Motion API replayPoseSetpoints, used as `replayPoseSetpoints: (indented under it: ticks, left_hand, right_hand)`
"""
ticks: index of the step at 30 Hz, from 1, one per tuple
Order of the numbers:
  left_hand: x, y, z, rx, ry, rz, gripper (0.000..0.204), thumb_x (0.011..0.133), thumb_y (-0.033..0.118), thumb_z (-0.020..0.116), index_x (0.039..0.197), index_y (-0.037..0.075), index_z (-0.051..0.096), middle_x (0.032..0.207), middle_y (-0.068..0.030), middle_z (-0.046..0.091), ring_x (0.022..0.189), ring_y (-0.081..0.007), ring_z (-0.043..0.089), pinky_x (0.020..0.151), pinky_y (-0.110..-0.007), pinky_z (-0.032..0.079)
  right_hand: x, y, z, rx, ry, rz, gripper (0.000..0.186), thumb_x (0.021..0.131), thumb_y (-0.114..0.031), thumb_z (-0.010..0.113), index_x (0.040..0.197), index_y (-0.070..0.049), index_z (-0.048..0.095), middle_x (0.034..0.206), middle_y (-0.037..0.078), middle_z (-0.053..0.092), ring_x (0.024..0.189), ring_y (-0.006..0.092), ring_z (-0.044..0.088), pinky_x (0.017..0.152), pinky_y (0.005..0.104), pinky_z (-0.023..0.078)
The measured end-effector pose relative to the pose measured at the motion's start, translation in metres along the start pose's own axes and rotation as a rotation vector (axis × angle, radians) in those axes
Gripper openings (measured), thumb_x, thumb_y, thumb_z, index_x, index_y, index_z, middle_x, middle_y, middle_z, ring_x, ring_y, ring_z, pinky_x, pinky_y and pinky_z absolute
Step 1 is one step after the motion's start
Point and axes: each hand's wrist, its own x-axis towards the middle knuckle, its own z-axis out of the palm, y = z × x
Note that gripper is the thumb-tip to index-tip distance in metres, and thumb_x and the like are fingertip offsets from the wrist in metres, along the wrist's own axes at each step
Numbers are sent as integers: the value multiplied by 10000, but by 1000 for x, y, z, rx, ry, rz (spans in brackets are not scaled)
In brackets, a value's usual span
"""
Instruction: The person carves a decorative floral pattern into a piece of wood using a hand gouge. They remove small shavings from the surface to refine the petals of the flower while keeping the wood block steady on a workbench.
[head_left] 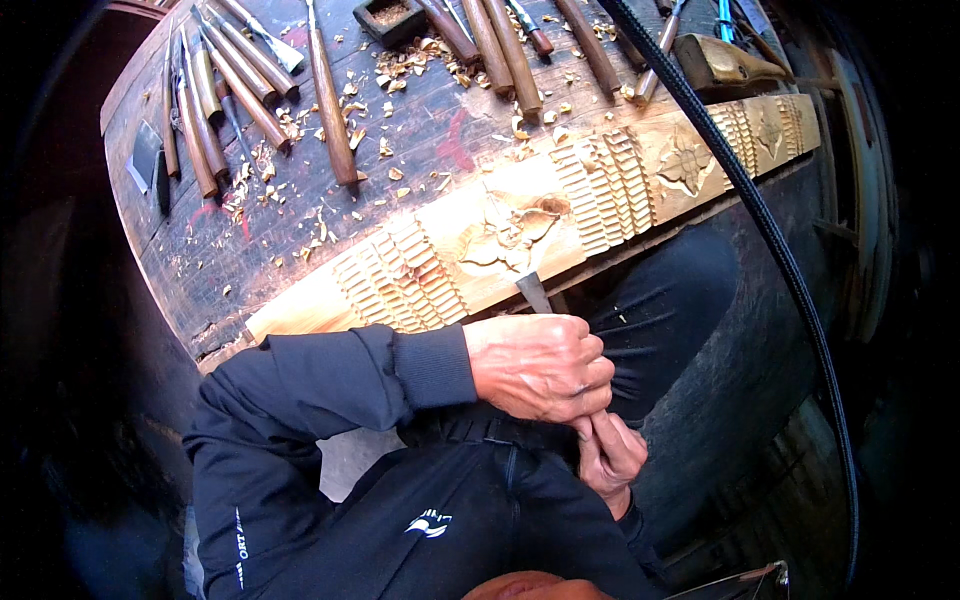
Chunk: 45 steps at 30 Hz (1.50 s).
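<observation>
A long pale wooden board (pixel 508 292) runs along the near edge of the bench, carved with flower motifs and bands of small notches. My left hand (pixel 545 365) is wrapped round a chisel (pixel 534 292); its flat metal blade sticks out beyond the fist. The tip meets the near edge of a carved flower (pixel 512 228). Just behind and touching the left hand, my right hand (pixel 612 455) is closed in line with the blade, at the rear of the chisel. Both hands hide the handle.
Several wooden-handled chisels (pixel 328 105) lie across the dark workbench (pixel 290 215) among pale shavings (pixel 400 65). A small dark box (pixel 390 18) and a wooden mallet-like block (pixel 730 62) are at the far side. A black braided cable (pixel 760 205) hangs across the board's right part.
</observation>
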Motion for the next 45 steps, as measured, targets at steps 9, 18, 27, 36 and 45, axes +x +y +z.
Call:
replayPoseSetpoints:
  ticks: [9, 18, 27, 36, 45]
  left_hand:
    - [2, -4, 0, -2, -33, -16, 301, 942, 393, 704, 883, 113, 610, 860, -20, 529, 771, -197, 609, 633, -358, 481]
    - [3, -5, -4, -68, -62, -69, 246, 924, 319, 730, 865, 83, 694, 853, -27, 605, 797, -203, 674, 693, -370, 525]
    - [3, -9, -2, -140, -16, -63, 424, 893, 504, 765, 842, 118, 597, 862, -27, 531, 776, -215, 624, 639, -378, 509]
    - [3, -11, 2, -142, -39, -69, 432, 888, 509, 760, 847, 109, 604, 860, -37, 545, 765, -229, 648, 644, -389, 526]
    - [2, -11, 1, -114, -74, -96, 402, 873, 478, 767, 845, 103, 626, 855, -34, 551, 766, -221, 654, 640, -386, 534]
  right_hand:
    - [-5, 8, -3, -44, 2, -34, 475, 818, 95, 813, 1288, 21, 811, 719, 97, 652, 555, 203, 620, 548, 336, 500]
    - [4, 1, -4, -12, -8, 5, 307, 886, 135, 809, 1190, 95, 792, 725, 157, 679, 558, 229, 645, 541, 335, 487]
    - [-2, -2, -15, 15, -61, 54, 432, 854, 165, 753, 1277, 82, 776, 820, 177, 732, 660, 253, 728, 613, 345, 555]
    - [1, 8, -7, 77, -2, 12, 461, 837, 136, 792, 1291, 55, 791, 728, 114, 662, 548, 194, 627, 529, 331, 489]
    - [4, 17, -2, 116, -17, -12, 436, 851, 134, 788, 1280, 60, 788, 751, 114, 679, 566, 197, 641, 532, 331, 496]
